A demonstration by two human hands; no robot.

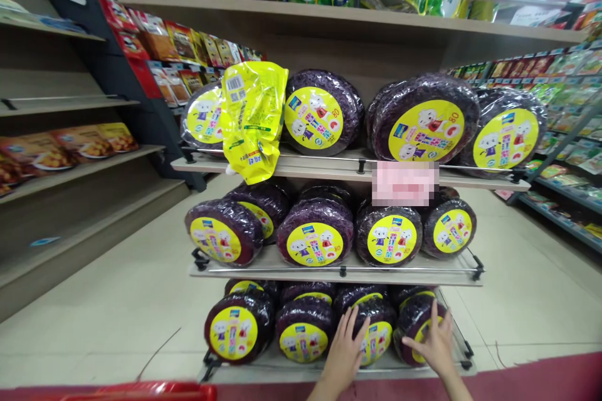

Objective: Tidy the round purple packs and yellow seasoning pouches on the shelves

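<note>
Round purple seaweed packs with yellow labels stand on edge on three shelves of an aisle-end rack. On the bottom shelf (pixel 329 368), my left hand (pixel 345 348) lies open with fingers spread on the third pack (pixel 376 332) from the left. My right hand (pixel 435 341) is open too, its fingers resting flat on the rightmost pack (pixel 412 324). Neither hand grips anything. Two more packs (pixel 237 326) stand to the left on that shelf.
A middle shelf (pixel 329 268) and an upper shelf (pixel 329 169) hold more round packs; a yellow bag (pixel 251 116) leans on the upper one. A blurred price tag (pixel 405 183) hangs there. Store shelving lines both sides. A red basket edge (pixel 141 391) shows at the bottom left.
</note>
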